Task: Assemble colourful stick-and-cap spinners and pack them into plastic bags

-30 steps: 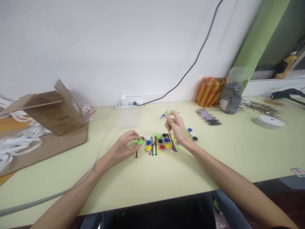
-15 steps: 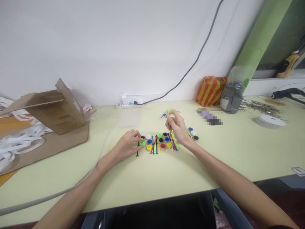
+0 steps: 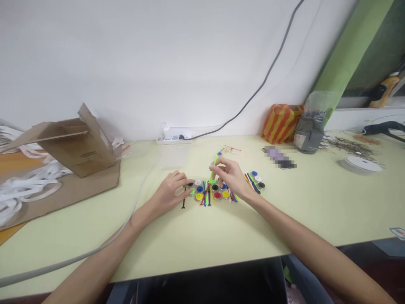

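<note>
A person's right hand (image 3: 230, 177) pinches a tilted green plastic stick (image 3: 214, 166) between its fingertips, above rows of coloured round caps (image 3: 199, 196) and loose plastic ties (image 3: 206, 196) on a pale counter (image 3: 95, 249). The left hand (image 3: 166, 196) curls over the nearest caps, its fingers hiding whether it grips anything; a black tie (image 3: 183, 202) lies just beside it. Farther off, a pixelated object (image 3: 280, 157) lies near an orange-striped bag (image 3: 281, 123).

Probably a small workshop: a long pale workbench (image 3: 202, 228) with a power strip (image 3: 173, 142), cardboard box (image 3: 80, 147), coloured plastic discs (image 3: 199, 196).
</note>
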`<state>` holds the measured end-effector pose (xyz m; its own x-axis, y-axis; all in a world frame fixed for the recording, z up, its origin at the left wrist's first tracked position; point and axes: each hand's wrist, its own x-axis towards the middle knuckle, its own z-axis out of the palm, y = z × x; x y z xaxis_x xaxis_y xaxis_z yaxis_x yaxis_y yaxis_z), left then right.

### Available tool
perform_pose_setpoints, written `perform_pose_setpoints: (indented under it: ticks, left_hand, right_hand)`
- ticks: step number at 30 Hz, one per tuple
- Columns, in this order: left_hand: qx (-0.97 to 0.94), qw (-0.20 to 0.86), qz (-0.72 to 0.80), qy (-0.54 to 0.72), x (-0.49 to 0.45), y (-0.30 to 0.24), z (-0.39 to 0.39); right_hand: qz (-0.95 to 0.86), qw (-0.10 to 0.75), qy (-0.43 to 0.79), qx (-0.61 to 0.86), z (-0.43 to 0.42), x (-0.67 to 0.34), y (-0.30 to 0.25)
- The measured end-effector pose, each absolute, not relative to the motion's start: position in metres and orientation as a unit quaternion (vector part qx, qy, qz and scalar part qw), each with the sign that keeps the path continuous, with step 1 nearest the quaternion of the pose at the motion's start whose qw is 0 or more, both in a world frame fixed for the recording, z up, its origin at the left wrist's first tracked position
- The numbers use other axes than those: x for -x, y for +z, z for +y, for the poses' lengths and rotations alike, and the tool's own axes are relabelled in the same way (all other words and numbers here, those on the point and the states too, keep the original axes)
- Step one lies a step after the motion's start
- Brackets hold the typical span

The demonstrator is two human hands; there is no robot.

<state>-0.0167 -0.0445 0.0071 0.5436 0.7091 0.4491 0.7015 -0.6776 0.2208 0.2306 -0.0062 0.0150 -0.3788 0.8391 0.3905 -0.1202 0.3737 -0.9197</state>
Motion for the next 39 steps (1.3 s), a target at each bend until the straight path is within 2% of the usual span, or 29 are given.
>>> perform_pose_setpoints:
  ticks: [4,10,13,17,21,24,26,30,39]
  left_hand:
    - [-0.882,0.020,0.377,0.280,0.004,0.012,-0.055]
    - [-0.891,-0.014,0.363,0.272,-0.009,0.011,-0.062]
    - [-0.889,-0.081,0.403,0.200,0.005,0.012,-0.056]
    - [-0.815,-0.135,0.561,0.056,0.041,0.011,-0.045]
    - [-0.797,-0.058,0.601,0.005,0.066,0.011,-0.041]
    - [-0.797,0.062,0.600,0.026,0.073,0.018,-0.041]
    - [-0.788,0.103,0.603,0.063,0.075,0.023,-0.040]
    - [-0.791,0.123,0.586,0.126,0.075,0.022,-0.039]
    - [-0.823,0.193,0.506,0.170,0.048,0.008,-0.041]
  right_hand:
    - [-0.655,0.451,0.558,0.239,-0.021,-0.219,0.016]
    - [-0.655,0.441,0.568,0.229,-0.029,-0.210,0.010]
    - [-0.659,0.474,0.524,0.257,-0.024,-0.214,0.008]
    - [-0.649,0.513,0.488,0.280,-0.017,-0.220,0.009]
    - [-0.638,0.524,0.482,0.293,-0.014,-0.223,0.011]
    - [-0.639,0.535,0.469,0.291,-0.014,-0.224,0.012]
    - [-0.639,0.539,0.466,0.289,-0.014,-0.224,0.013]
    - [-0.641,0.536,0.469,0.285,-0.014,-0.224,0.013]
    - [-0.657,0.531,0.450,0.289,-0.014,-0.225,0.012]
